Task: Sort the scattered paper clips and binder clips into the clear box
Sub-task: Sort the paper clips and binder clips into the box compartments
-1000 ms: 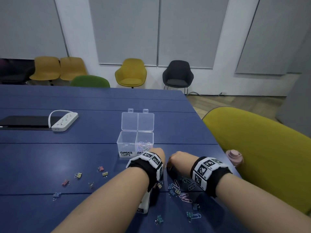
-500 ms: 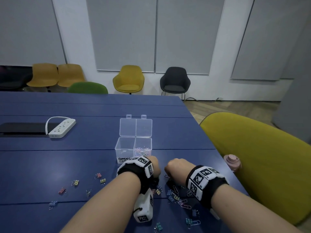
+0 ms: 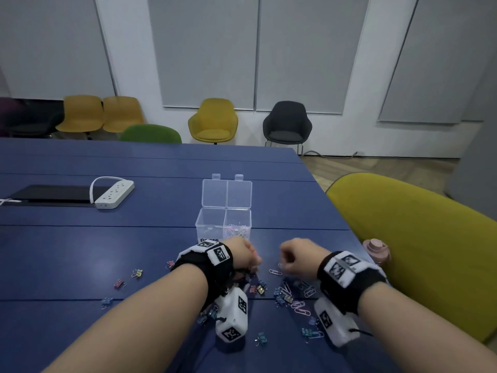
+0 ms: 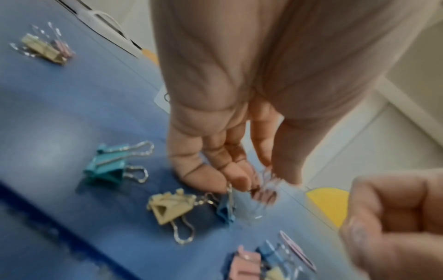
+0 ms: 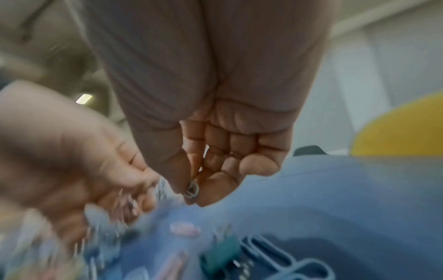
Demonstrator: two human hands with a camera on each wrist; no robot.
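The clear box [image 3: 223, 224] stands open on the blue table [image 3: 67, 251], lid back, with pastel paper clips in its right compartment. Just in front of it my left hand [image 3: 256, 261] pinches the wire handles of a pink binder clip [image 4: 264, 195]; a blue binder clip [image 4: 225, 210] hangs at the same fingertips [image 4: 239, 180]. Beside it my right hand [image 3: 282, 265] pinches a small paper clip [image 5: 191, 189] between thumb and forefinger. A mixed pile of clips [image 3: 286, 294] lies under both wrists. Loose binder clips [image 3: 137, 273] are scattered to the left.
A white power strip [image 3: 114, 193] and a flat black panel [image 3: 53, 193] lie at the far left. A yellow-green chair [image 3: 416, 238] stands close to the table's right edge, with a pink bottle top [image 3: 375, 249] beside it. More chairs line the back wall.
Both hands have drawn a little apart and back from the front of the box, staying over the pile. The head view has tilted up.
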